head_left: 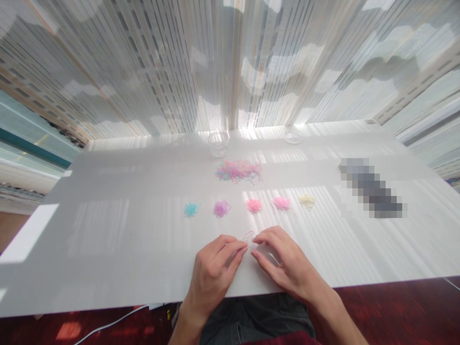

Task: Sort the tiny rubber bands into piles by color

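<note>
My left hand (219,263) is closed in a pinch, thumb and fingertips together at a few thin pink rubber bands (248,235) near the table's front. Facing it, my right hand (283,258) is curved with thumb and fingers apart, its fingertips just right of those bands. Beyond my hands lies a row of small heaps of bands: a turquoise heap (191,209), a purple heap (222,208), a coral-pink heap (253,206), a pink heap (281,203) and a pale yellow heap (306,200). Behind the row is a larger mixed-colour pile (239,171).
A clear round container (218,143) stands at the back of the white table (118,273), and a clear shallow lid (293,138) lies to its right. A pixelated dark object (372,189) lies on the right side. Blinds (233,62) hang along the far edge.
</note>
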Available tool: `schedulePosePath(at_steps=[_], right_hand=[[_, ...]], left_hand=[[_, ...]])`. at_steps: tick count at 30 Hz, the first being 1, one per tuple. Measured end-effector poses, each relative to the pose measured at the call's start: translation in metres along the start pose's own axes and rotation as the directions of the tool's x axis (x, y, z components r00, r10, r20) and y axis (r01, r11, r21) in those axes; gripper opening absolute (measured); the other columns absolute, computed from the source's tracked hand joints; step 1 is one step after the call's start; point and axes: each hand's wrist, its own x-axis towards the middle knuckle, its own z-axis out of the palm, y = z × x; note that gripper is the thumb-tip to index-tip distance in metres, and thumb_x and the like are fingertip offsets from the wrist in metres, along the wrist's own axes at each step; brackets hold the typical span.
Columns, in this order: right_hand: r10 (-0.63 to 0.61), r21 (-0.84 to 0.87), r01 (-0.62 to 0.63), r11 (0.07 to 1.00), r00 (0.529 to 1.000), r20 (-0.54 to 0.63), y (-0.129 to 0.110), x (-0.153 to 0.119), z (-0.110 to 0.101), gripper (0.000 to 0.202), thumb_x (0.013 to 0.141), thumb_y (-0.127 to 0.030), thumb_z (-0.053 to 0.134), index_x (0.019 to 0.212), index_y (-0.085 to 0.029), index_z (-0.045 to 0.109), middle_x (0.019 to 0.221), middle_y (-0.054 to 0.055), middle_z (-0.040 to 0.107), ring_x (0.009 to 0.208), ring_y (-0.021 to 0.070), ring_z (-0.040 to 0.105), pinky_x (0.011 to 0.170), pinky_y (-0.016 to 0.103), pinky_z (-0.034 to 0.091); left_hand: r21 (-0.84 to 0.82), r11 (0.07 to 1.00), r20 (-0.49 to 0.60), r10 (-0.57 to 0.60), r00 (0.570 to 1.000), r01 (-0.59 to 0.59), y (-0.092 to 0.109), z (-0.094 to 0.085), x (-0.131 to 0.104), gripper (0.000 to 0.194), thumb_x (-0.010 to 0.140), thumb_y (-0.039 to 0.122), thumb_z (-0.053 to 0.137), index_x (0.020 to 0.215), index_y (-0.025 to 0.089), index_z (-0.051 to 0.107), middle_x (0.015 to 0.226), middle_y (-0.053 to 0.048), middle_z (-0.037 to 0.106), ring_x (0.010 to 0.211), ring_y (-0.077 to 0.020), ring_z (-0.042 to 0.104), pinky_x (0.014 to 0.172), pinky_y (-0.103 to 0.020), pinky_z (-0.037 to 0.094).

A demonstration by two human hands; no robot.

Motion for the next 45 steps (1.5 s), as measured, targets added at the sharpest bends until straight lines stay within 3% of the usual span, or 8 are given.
schedulePosePath(at_steps=[5, 11, 29, 45], right_hand=[[-0.057, -0.003, 0.057, 0.998, 0.996, -0.075, 0.0031, -0.0022, 0.0045, 0.010, 0.102, -0.016, 0.057, 0.105, -0.024, 0.063, 0.095, 0.006, 0.066, 0.090, 0.0206, 0.066, 0.078, 0.035, 0.058], [-0.082, 0.013, 0.084, 0.996, 0.987, -0.138, 0.0005, -0.0007, 0.0028, 0.015, 0.098, -0.017, 0.063, 0.111, -0.024, 0.066, 0.096, 0.006, 0.068, 0.089, 0.0200, 0.068, 0.077, 0.032, 0.061], [-0.075, 0.001, 0.076, 0.997, 0.987, -0.142, 0.0002, -0.0004, 0.0033, 0.011, 0.098, -0.015, 0.060, 0.099, -0.024, 0.066, 0.087, 0.004, 0.067, 0.081, 0.0184, 0.067, 0.071, 0.030, 0.059], [-0.098, 0.034, 0.107, 0.994, 0.976, -0.196, -0.0002, -0.0017, 0.0031, 0.014, 0.094, -0.010, 0.063, 0.098, -0.023, 0.066, 0.088, 0.003, 0.066, 0.081, 0.0162, 0.067, 0.072, 0.027, 0.057]], left_hand=[[-0.004, 1.000, -0.009, -0.014, 1.000, 0.013, 0.0012, -0.0003, 0.0009, 0.012, 0.101, 0.015, 0.061, 0.107, 0.019, 0.072, 0.092, -0.005, 0.072, 0.080, -0.0155, 0.071, 0.066, -0.022, 0.059], [-0.009, 0.999, 0.003, -0.038, 0.999, 0.038, 0.0013, 0.0001, 0.0007, 0.014, 0.102, 0.016, 0.060, 0.108, 0.020, 0.072, 0.094, -0.006, 0.072, 0.081, -0.0150, 0.071, 0.068, -0.023, 0.059], [-0.009, 0.999, 0.011, -0.040, 0.999, 0.040, 0.0026, -0.0016, 0.0013, 0.011, 0.102, 0.017, 0.060, 0.105, 0.021, 0.070, 0.094, -0.005, 0.072, 0.079, -0.0147, 0.070, 0.071, -0.024, 0.060], [-0.061, 0.997, 0.031, -0.053, 0.998, 0.055, 0.0033, -0.0024, 0.0013, 0.011, 0.101, 0.016, 0.061, 0.106, 0.020, 0.070, 0.096, -0.005, 0.071, 0.077, -0.0139, 0.066, 0.064, -0.022, 0.053]])
